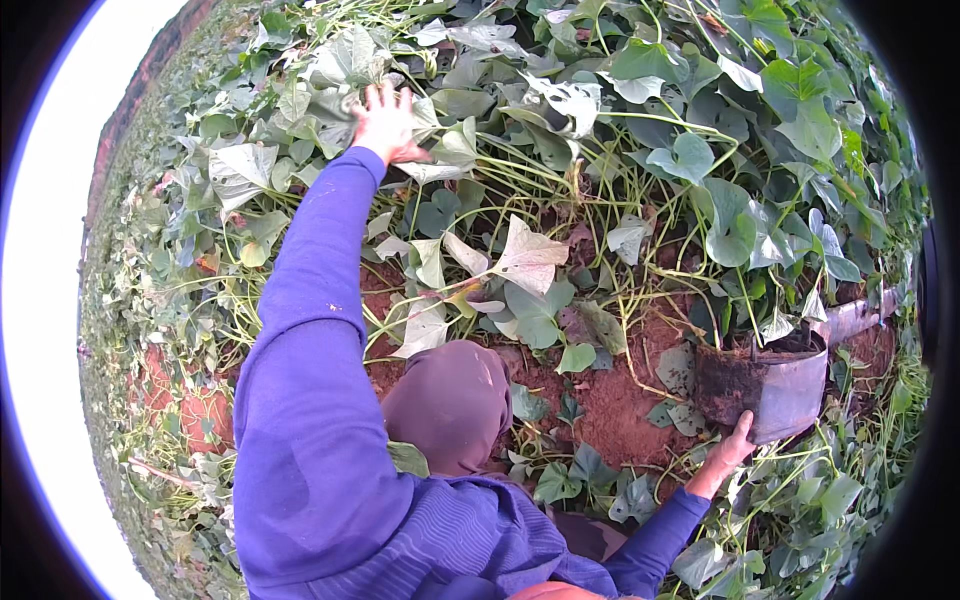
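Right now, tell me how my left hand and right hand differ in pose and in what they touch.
The left hand has its fingers spread; the right hand sets its thumb against a surface, its fingers mostly hidden.
The left hand is among green leaves; the right hand is at the lower edge of a dark metal piece.
Both are bare, below blue-purple sleeves.

The person (pixel 400 560) wears a violet-blue long-sleeved top (pixel 300 480) — fine wavy lines (pixel 480 525) across its body, pale flecks (pixel 335 307) on the left sleeve (pixel 325 235) — and dark brownish trousers (pixel 450 405).
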The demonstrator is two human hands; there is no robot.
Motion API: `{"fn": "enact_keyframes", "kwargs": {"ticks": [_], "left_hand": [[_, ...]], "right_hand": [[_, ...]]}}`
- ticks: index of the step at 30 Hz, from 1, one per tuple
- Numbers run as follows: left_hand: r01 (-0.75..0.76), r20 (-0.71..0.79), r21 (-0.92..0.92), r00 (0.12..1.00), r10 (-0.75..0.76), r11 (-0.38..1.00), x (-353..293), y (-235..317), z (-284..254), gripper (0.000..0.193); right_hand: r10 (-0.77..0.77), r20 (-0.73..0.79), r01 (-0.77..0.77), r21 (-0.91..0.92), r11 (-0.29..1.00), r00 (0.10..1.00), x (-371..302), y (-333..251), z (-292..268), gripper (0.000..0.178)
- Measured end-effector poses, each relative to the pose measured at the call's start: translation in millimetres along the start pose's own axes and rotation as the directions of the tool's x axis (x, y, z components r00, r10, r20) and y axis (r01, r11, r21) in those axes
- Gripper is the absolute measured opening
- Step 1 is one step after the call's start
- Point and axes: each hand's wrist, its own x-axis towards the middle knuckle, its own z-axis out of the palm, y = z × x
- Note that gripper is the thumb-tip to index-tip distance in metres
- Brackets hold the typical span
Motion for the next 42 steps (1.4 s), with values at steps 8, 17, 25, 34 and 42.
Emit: {"fn": "enact_keyframes", "kwargs": {"ticks": [8, 17, 25, 34, 42], "left_hand": [[0.079, 0.688, -0.155, 0.724, 0.05, 0.985, -145.1, -89.5, 155.9, 0.032], [0.29, 0.688, -0.514, 0.702, 0.186, 0.808, -406.8, -155.1, 122.3, 0.031], [0.51, 0.732, -0.239, 0.654, -0.192, 0.826, -455.4, -171.0, 152.8, 0.038], [0.515, 0.703, -0.672, 0.67, 0.239, 0.532, -316.8, -83.6, -78.1, 0.053], [-0.014, 0.693, -0.547, 0.552, 0.463, 0.837, -254.4, 28.4, 116.3, 0.1]], "right_hand": [[-0.113, 0.002, 0.113, -0.041, 0.993, 0.994, -11.6, -22.5, 16.3, 0.08], [-0.007, -0.017, 0.006, -0.034, 0.999, 1.0, -9.9, -27.9, 26.1, 0.077], [-0.166, 0.05, 0.17, -0.099, 0.98, 0.985, -7.5, -27.5, 41.9, 0.069], [-0.324, 0.011, 0.323, -0.119, 0.939, 0.946, -13.4, -27.8, 45.2, 0.062], [-0.359, 0.067, 0.365, -0.196, 0.91, 0.931, -6.1, -19.0, 52.6, 0.066]]}}
